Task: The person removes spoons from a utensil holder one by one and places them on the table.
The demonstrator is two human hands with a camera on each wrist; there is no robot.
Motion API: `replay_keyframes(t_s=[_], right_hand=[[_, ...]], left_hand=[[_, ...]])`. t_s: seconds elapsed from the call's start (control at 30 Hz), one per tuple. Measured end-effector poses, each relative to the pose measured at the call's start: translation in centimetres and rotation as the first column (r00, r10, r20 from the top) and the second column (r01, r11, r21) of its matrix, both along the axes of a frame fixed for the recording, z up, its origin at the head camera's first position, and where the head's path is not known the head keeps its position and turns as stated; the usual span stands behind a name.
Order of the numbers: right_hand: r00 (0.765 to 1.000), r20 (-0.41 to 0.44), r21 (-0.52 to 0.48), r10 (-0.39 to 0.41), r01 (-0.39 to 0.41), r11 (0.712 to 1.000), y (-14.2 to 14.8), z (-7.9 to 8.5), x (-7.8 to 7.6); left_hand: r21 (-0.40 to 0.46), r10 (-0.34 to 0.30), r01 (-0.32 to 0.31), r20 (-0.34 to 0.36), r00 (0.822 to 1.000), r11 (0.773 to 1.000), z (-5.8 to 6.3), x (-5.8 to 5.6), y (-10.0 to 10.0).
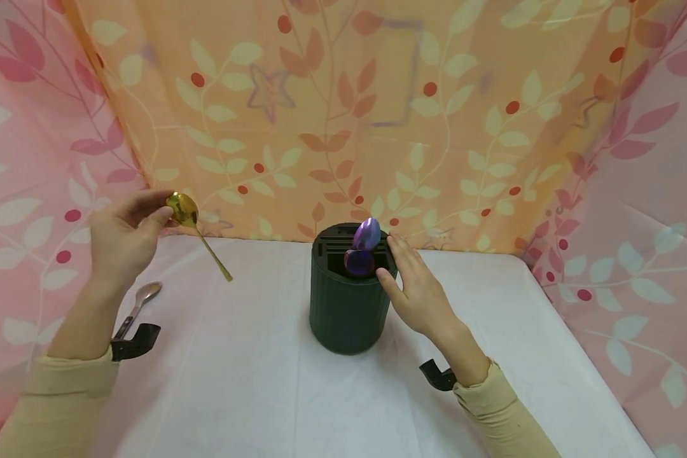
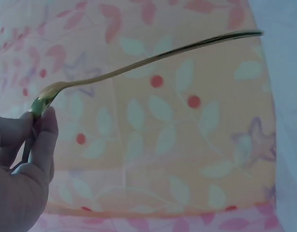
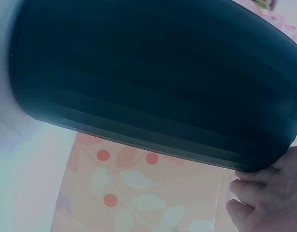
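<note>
My left hand [image 1: 123, 238] pinches a gold spoon [image 1: 184, 209] by its bowl, above the table's left side. Its thin handle slants down to the right; in the left wrist view the spoon [image 2: 139, 63] reaches across with its handle end free. A dark green ribbed utensil holder [image 1: 349, 318] stands upright at the middle of the table. Two shiny purple spoons [image 1: 367, 234] stick up out of it, bowls on top. With fairly straight fingers my right hand [image 1: 418, 289] touches the holder's right rim. The right wrist view has the holder [image 3: 139, 82] filling most of it.
Beneath my left forearm a silver spoon [image 1: 147, 294] with a dark-patterned handle lies on the white tablecloth [image 1: 235, 381]. Slotted dividers [image 1: 334, 242] cover part of the holder's top. Orange floral cloth [image 1: 332, 127] hangs behind the table, and pink cloth at both sides.
</note>
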State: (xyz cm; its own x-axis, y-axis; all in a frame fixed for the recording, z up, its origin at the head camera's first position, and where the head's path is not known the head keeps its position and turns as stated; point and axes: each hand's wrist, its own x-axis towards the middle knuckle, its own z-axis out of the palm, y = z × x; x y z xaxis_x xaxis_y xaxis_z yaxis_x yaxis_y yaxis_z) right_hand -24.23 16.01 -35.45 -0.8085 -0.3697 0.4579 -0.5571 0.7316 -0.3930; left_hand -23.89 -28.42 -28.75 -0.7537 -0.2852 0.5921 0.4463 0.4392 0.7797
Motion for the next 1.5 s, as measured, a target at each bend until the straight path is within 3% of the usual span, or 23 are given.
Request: replay_keyframes(t_s=[0.07,0.2,0.37,0.5,0.7,0.8,0.87,1.0,1.1,1.17,1.4,1.5], right_hand=[[1.000,-0.003,-0.004,0.000,0.000,1.000,0.0,0.0,0.0],[1.000,-0.006,-0.003,-0.001,0.001,1.000,0.1,0.0,0.0],[1.000,0.005,0.010,-0.003,0.003,1.000,0.0,0.1,0.0],[1.000,0.009,0.008,-0.003,0.003,1.000,0.0,0.0,-0.1],[1.000,0.010,0.003,-0.006,0.006,1.000,0.1,0.0,0.0],[1.000,0.010,0.001,-0.006,0.006,1.000,0.1,-0.1,0.0],[1.000,0.007,-0.001,-0.005,0.005,1.000,0.0,-0.1,-0.1],[1.000,0.000,-0.007,-0.001,0.001,1.000,0.0,-0.2,-0.1],[1.000,-0.003,-0.009,-0.001,0.001,1.000,0.0,-0.2,-0.1],[1.000,-0.003,-0.010,-0.001,0.001,1.000,0.0,-0.2,-0.1],[1.000,0.000,-0.014,-0.002,0.002,1.000,-0.1,-0.2,-0.1],[1.000,-0.007,-0.015,-0.004,0.004,1.000,-0.1,-0.2,-0.1]], left_hand=[[-0.127,0.036,-0.022,0.108,0.994,0.992,-0.3,-0.4,-1.0],[-0.255,0.028,0.042,0.267,0.963,0.966,-0.8,-1.1,-2.7],[-0.329,-0.020,0.182,0.439,0.898,0.927,-1.3,-2.4,-4.6],[-0.298,-0.074,0.297,0.582,0.810,0.907,-2.2,-3.6,-6.5],[-0.188,-0.154,0.428,0.747,0.647,0.884,-4.1,-5.0,-9.2],[-0.162,-0.161,0.471,0.803,0.573,0.867,-5.0,-5.6,-10.2],[-0.161,-0.159,0.494,0.824,0.543,0.854,-5.6,-5.9,-10.7],[-0.182,-0.137,0.537,0.855,0.500,0.823,-6.5,-6.2,-11.1],[-0.181,-0.133,0.546,0.864,0.485,0.818,-7.1,-6.3,-11.0],[-0.177,-0.133,0.539,0.863,0.487,0.823,-7.6,-6.4,-10.9],[-0.222,-0.103,0.493,0.829,0.549,0.841,-9.7,-6.8,-11.5],[-0.207,-0.096,0.457,0.826,0.556,0.865,-10.8,-6.9,-12.0]])
